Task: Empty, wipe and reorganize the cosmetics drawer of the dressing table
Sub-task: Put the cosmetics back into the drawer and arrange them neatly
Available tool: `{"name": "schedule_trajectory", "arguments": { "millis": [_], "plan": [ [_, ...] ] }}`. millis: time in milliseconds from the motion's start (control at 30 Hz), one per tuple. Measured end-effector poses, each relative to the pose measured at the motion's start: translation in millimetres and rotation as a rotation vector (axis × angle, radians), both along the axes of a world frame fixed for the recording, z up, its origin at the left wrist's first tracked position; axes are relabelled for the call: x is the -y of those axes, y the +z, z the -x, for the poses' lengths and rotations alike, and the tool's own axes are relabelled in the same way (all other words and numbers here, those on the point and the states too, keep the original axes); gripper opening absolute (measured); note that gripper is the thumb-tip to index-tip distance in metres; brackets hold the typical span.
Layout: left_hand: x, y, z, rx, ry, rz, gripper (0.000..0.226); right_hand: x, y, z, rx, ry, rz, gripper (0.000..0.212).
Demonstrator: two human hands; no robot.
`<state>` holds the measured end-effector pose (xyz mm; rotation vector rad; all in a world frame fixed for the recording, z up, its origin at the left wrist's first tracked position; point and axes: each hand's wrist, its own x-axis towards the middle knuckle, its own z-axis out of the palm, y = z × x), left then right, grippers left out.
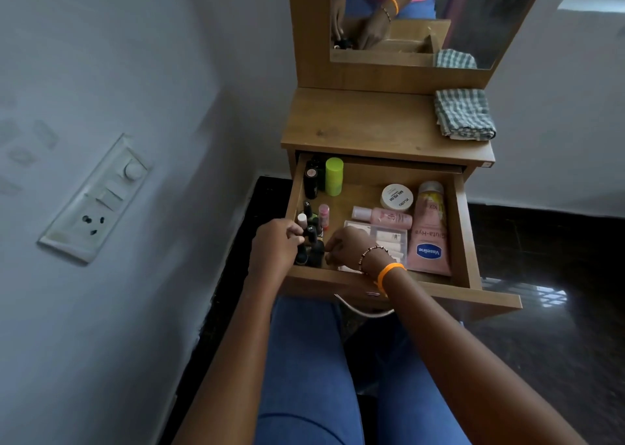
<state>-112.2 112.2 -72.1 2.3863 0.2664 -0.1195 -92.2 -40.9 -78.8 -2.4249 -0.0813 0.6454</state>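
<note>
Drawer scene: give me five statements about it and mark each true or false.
1. The drawer is pulled open. True.
2. The checked cloth lies inside the drawer. False: it lies on the tabletop, at the right.
3. Both hands are at the cluster of small dark bottles in the drawer's front left corner. True: the left hand and the right hand are on either side of it.
4. The pink Vaseline tube stands upright. False: it lies flat along the right side.
5. The green cylinder is at the drawer's front right. False: it is at the back left.
</note>
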Motion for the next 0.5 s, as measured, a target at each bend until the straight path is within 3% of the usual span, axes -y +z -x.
{"name": "schedule_trajectory", "arguments": {
  "millis": [200,333,500],
  "plan": [
    [-2,-3,3,0.079,0.008,-0.018,0.01,1,-6,-7,-0.044,-0.061,-0.024,0.017],
    [-3,-1,-3,0.142,0.048,-0.024,0.009,-9,3,-13,0.293,-0.189,-0.019,0.007],
    [-1,-1,-6,0.183,0.018,-0.048,0.015,-26,14,-17,0.343,-0.014,-0.066,0.017]
  ]
}}
